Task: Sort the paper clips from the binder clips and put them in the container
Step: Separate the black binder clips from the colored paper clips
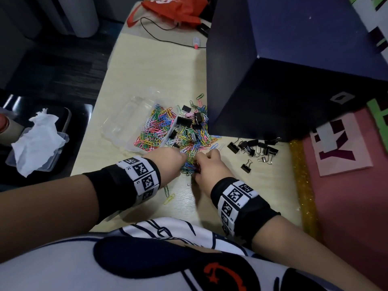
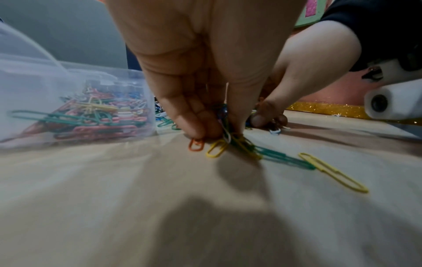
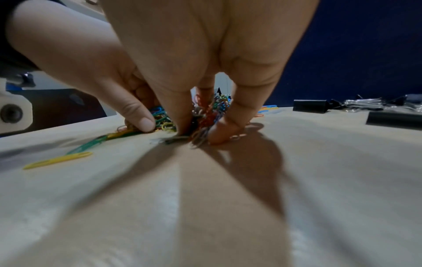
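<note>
Head view alone shows sorted binder clips (image 1: 255, 149); wrist views show left hand (image 2: 200, 75) and right hand (image 3: 205, 63) each pinching paper clips (image 2: 224, 144) on worktop (image 2: 205, 207).

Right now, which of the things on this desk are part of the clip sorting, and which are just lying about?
Part of the job:
- mixed heap of coloured wire paper clips
- clear plastic container
- set-aside group of black metal binder clips
- left hand, right hand, both gathering paper clips

Just lying about:
- orange cloth bag
- crumpled white tissue
- dark blue box
</note>
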Demonstrator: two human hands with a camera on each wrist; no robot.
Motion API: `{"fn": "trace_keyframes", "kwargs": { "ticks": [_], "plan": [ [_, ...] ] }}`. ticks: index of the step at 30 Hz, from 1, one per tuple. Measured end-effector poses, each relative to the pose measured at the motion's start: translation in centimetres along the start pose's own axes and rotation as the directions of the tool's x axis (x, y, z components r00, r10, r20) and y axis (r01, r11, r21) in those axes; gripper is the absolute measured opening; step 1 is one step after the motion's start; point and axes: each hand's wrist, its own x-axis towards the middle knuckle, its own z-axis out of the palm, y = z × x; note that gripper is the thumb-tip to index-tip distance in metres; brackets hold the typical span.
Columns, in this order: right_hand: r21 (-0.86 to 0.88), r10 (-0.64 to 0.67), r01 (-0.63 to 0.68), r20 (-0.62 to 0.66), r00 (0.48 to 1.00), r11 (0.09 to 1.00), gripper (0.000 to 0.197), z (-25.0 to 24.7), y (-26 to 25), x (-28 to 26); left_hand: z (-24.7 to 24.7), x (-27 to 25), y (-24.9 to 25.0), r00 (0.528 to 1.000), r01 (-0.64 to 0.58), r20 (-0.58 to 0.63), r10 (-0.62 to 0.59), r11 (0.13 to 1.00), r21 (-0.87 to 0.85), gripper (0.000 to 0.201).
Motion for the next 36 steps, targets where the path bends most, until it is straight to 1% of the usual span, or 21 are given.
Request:
{"fn": "trace_keyframes", "kwargs": {
  "ticks": [4, 6, 9, 11, 13, 15, 17, 20, 22, 25, 26, 29, 30, 31, 33, 35, 36],
  "plan": [
    [0.018, 0.012, -0.013, 0.003, 1.0, 1.0, 0.037, -0.6, 0.3, 0.4, -0.4, 0.1, -0.3, 1.0, -0.003, -0.005, 0.003, 1.0, -0.01, 0.021],
    [0.001, 0.04, -0.04, 0.011, 0.999, 0.999, 0.037, -1.0, 0.3, 0.7, -0.7, 0.1, -0.5, 1.0, -0.008, -0.017, 0.007, 1.0, -0.024, 0.019],
    [-0.042, 0.063, -0.062, 0.027, 0.998, 0.997, 0.029, -2.0, 0.1, 1.2, -1.5, -0.1, -1.1, 0.996, -0.019, -0.09, 0.014, 0.998, -0.057, 0.02],
    [-0.085, 0.055, -0.049, 0.076, 0.996, 0.995, 0.023, -3.1, -0.1, 1.4, -2.4, -0.3, -1.8, 0.989, -0.022, -0.151, 0.005, 0.994, -0.109, 0.021],
    [-0.138, 0.028, -0.012, 0.117, 0.993, 0.99, 0.024, -4.3, -0.6, 1.5, -3.3, -0.5, -2.8, 0.98, -0.007, -0.195, -0.023, 0.988, -0.153, 0.023],
    [-0.18, 0.007, 0.014, 0.118, 0.993, 0.984, 0.022, -5.3, -1.3, 1.5, -4.1, -0.8, -4.3, 0.971, 0.033, -0.227, -0.077, 0.981, -0.193, 0.024],
    [-0.179, 0.01, 0.008, 0.103, 0.995, 0.984, 0.017, -6.3, -2.1, 1.7, -4.7, -1.2, -5.8, 0.956, 0.084, -0.257, -0.14, 0.973, -0.217, 0.024],
    [-0.102, 0.002, 0.005, 0.062, 0.998, 0.995, 0.014, -7.2, -3.7, 2.2, -5.0, -1.6, -7.6, 0.941, 0.169, -0.254, -0.225, 0.96, -0.225, 0.028],
    [-0.034, -0.024, 0.025, 0.041, 0.999, 0.999, 0.013, -7.6, -5.1, 2.8, -4.8, -1.8, -8.4, 0.939, 0.211, -0.214, -0.267, 0.945, -0.251, 0.03],
    [0.13, -0.061, 0.06, 0.001, 0.998, 0.99, 0.008, -7.7, -7.2, 4.0, -4.2, -2.0, -9.0, 0.945, 0.221, -0.159, -0.284, 0.919, -0.327, 0.029],
    [0.184, -0.059, 0.061, -0.016, 0.998, 0.981, 0.009, -7.7, -7.9, 4.4, -4.1, -2.1, -9.1, 0.946, 0.219, -0.155, -0.286, 0.913, -0.343, 0.029],
    [0.241, -0.044, 0.049, -0.026, 0.999, 0.969, 0.037, -7.6, -9.2, 5.5, -3.9, -2.4, -9.5, 0.939, 0.22, -0.176, -0.295, 0.911, -0.35, 0.027],
    [0.234, -0.043, 0.047, -0.021, 0.999, 0.971, 0.04, -7.6, -9.4, 5.8, -3.9, -2.5, -9.7, 0.936, 0.223, -0.185, -0.299, 0.911, -0.347, 0.027],
    [0.224, -0.038, 0.041, -0.018, 0.999, 0.974, 0.039, -7.6, -9.3, 6.0, -3.8, -2.6, -9.8, 0.933, 0.227, -0.192, -0.304, 0.912, -0.342, 0.026],
    [0.198, -0.027, 0.032, -0.029, 0.999, 0.98, 0.028, -7.6, -8.4, 6.0, -3.8, -2.7, -9.8, 0.932, 0.23, -0.195, -0.306, 0.913, -0.338, 0.023],
    [0.09, 0.006, -0.003, -0.034, 0.999, 0.996, 0.02, -7.7, -6.8, 5.8, -3.9, -2.8, -9.4, 0.936, 0.221, -0.19, -0.296, 0.915, -0.338, 0.02],
    [-0.002, 0.04, -0.04, -0.016, 0.999, 0.999, 0.022, -7.6, -6.0, 5.6, -4.1, -2.9, -8.9, 0.941, 0.206, -0.193, -0.28, 0.921, -0.329, 0.019]
  ]
}}
